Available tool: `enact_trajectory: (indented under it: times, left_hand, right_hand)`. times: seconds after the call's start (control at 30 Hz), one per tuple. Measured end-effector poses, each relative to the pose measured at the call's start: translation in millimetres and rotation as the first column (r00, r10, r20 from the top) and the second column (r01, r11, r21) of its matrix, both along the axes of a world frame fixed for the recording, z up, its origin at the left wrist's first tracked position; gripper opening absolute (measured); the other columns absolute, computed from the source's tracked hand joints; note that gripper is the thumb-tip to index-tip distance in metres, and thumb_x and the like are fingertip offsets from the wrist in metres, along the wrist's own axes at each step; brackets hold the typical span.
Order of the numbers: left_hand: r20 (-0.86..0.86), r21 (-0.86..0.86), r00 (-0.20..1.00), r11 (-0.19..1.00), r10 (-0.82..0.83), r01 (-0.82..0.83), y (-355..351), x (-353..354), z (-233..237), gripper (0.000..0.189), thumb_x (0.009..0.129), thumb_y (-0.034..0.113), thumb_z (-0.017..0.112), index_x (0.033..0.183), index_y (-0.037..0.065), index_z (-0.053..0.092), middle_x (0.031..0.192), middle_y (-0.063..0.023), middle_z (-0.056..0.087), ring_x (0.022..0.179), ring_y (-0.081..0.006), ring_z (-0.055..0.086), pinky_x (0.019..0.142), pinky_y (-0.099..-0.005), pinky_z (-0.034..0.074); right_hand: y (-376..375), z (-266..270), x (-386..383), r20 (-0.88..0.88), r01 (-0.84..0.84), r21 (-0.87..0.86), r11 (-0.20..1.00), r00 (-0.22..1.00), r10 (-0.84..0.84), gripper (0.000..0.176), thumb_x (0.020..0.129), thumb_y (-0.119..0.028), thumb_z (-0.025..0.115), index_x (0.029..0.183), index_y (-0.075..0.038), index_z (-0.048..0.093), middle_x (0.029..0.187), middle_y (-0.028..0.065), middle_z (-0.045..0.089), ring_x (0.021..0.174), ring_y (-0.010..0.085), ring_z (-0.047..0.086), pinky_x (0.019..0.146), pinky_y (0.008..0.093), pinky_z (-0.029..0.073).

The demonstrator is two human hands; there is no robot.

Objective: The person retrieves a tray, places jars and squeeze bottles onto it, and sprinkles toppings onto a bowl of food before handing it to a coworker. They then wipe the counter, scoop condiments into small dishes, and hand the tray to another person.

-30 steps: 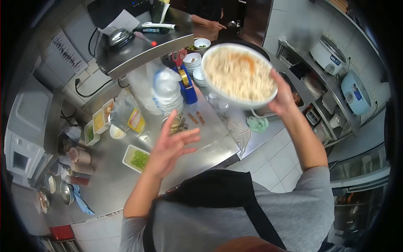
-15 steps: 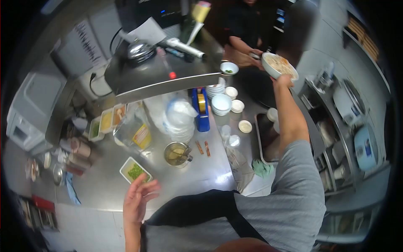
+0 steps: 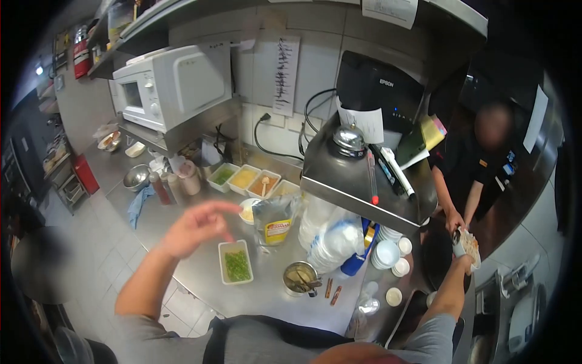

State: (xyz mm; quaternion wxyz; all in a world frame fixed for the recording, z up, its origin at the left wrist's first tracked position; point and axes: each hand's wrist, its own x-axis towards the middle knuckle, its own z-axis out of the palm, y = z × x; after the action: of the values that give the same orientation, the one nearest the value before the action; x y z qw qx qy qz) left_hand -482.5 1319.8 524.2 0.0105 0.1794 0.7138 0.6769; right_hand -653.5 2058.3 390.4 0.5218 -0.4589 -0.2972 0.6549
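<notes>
My left hand [image 3: 199, 228] hovers over the steel counter, forefinger stretched out and thumb apart, with nothing in it. Just below it stands a white tub [image 3: 225, 278] of chopped green herbs. Far to the right, at the end of my outstretched arm, my right hand [image 3: 464, 263] grips a white bowl [image 3: 476, 259] filled with pale food and some orange bits. A person across the counter has both hands [image 3: 459, 222] right at that bowl. A small white bowl [image 3: 248, 210] and a clear bag with a yellow label [image 3: 277, 224] lie beyond my left hand.
A metal pot [image 3: 291, 285] with utensils stands mid-counter beside stacked plastic cups [image 3: 336, 246]. Overhanging the counter is a raised steel shelf [image 3: 339, 176] with a bell and pens. Stacked white bowls [image 3: 385, 255] sit right of it. A microwave [image 3: 176, 85] occupies the back left.
The view has swung left. My left hand has lifted away from the herb tub, its forefinger now extended. The co-worker's hands have come to the bowl, which my right hand still holds.
</notes>
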Motion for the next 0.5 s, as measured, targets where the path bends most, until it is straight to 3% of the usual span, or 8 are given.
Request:
enact_trajectory:
  times: [0.07, 0.13, 0.2, 0.27, 0.37, 0.4, 0.47, 0.5]
  left_hand:
    - [-0.083, -0.090, 0.995, 0.994, 0.054, -0.062, 3, -17, 34, 0.033, 0.088, 0.019, 0.058, 0.117, 0.003, 0.053, 0.093, -0.0035, 0.063, 0.083, -0.0132, 0.062, 0.081, -0.0286, 0.047]
    - [-0.180, -0.177, 0.981, 0.979, 0.065, -0.098, 1, -42, 64, 0.024, 0.088, 0.018, 0.057, 0.108, 0.006, 0.056, 0.097, -0.0048, 0.062, 0.086, -0.0135, 0.061, 0.082, -0.0287, 0.048]
    - [-0.272, -0.023, 0.961, 0.998, 0.055, -0.064, 13, -81, 106, 0.019, 0.089, 0.019, 0.055, 0.102, 0.005, 0.055, 0.097, -0.0081, 0.062, 0.091, -0.0176, 0.060, 0.082, -0.0331, 0.049]
    - [-0.343, 0.045, 0.938, 0.996, -0.054, 0.074, 28, -107, 137, 0.019, 0.090, 0.019, 0.054, 0.104, 0.006, 0.054, 0.109, -0.0102, 0.060, 0.098, -0.0200, 0.059, 0.085, -0.0342, 0.048]
    - [-0.402, 0.202, 0.912, 0.963, -0.087, 0.181, 65, -149, 180, 0.033, 0.090, 0.022, 0.055, 0.118, 0.005, 0.050, 0.122, -0.0146, 0.053, 0.109, -0.0244, 0.055, 0.089, -0.0366, 0.047]
    - [-0.404, 0.267, 0.908, 0.936, -0.106, 0.228, 82, -163, 195, 0.039, 0.089, 0.023, 0.056, 0.123, 0.005, 0.048, 0.127, -0.0157, 0.049, 0.112, -0.0258, 0.053, 0.091, -0.0373, 0.046]
    - [-0.281, 0.492, 0.958, 0.850, -0.051, 0.189, 116, -195, 225, 0.049, 0.088, 0.023, 0.059, 0.130, 0.005, 0.043, 0.131, -0.0160, 0.044, 0.117, -0.0283, 0.049, 0.093, -0.0411, 0.045]
    - [-0.278, 0.551, 0.960, 0.813, -0.033, 0.187, 128, -201, 238, 0.046, 0.088, 0.023, 0.060, 0.127, 0.004, 0.044, 0.131, -0.0161, 0.044, 0.117, -0.0291, 0.049, 0.093, -0.0427, 0.045]
  right_hand:
    - [3, 4, -10, -0.015, -0.034, -0.032, 0.999, 0.999, 0.033, 0.073, 0.088, -0.030, 0.052, 0.129, 0.003, 0.002, 0.126, 0.0278, 0.041, 0.090, 0.0447, 0.061, 0.067, 0.0542, 0.055]
    - [2, 21, -16, -0.053, -0.078, -0.041, 0.996, 0.996, 0.076, 0.069, 0.088, -0.029, 0.052, 0.130, 0.002, 0.007, 0.125, 0.0274, 0.042, 0.092, 0.0430, 0.060, 0.070, 0.0529, 0.055]
    - [10, 35, -34, -0.015, -0.064, 0.017, 0.998, 0.998, 0.064, 0.065, 0.087, -0.028, 0.052, 0.131, 0.002, 0.015, 0.125, 0.0259, 0.044, 0.096, 0.0402, 0.059, 0.073, 0.0504, 0.054]
    - [18, 52, -48, 0.062, -0.009, 0.104, 0.995, 0.998, 0.003, 0.061, 0.086, -0.027, 0.053, 0.131, 0.001, 0.023, 0.126, 0.0245, 0.045, 0.100, 0.0373, 0.058, 0.077, 0.0479, 0.052]
    - [23, 92, -58, 0.140, 0.093, 0.300, 0.949, 0.980, -0.141, 0.057, 0.086, -0.025, 0.053, 0.133, 0.000, 0.034, 0.126, 0.0223, 0.047, 0.105, 0.0330, 0.056, 0.081, 0.0442, 0.051]
    - [16, 109, -59, 0.046, 0.095, 0.388, 0.917, 0.992, -0.122, 0.056, 0.085, -0.025, 0.054, 0.133, -0.001, 0.038, 0.126, 0.0216, 0.048, 0.107, 0.0316, 0.056, 0.083, 0.0429, 0.050]
    - [-29, 153, -44, -0.357, 0.050, 0.552, 0.833, 0.916, 0.181, 0.046, 0.089, -0.022, 0.051, 0.128, 0.001, 0.041, 0.119, 0.0166, 0.051, 0.102, 0.0256, 0.054, 0.085, 0.0368, 0.046]
    - [-64, 177, -25, -0.395, 0.037, 0.614, 0.788, 0.879, 0.267, 0.045, 0.090, -0.021, 0.050, 0.128, 0.001, 0.041, 0.119, 0.0148, 0.050, 0.102, 0.0226, 0.052, 0.086, 0.0345, 0.044]
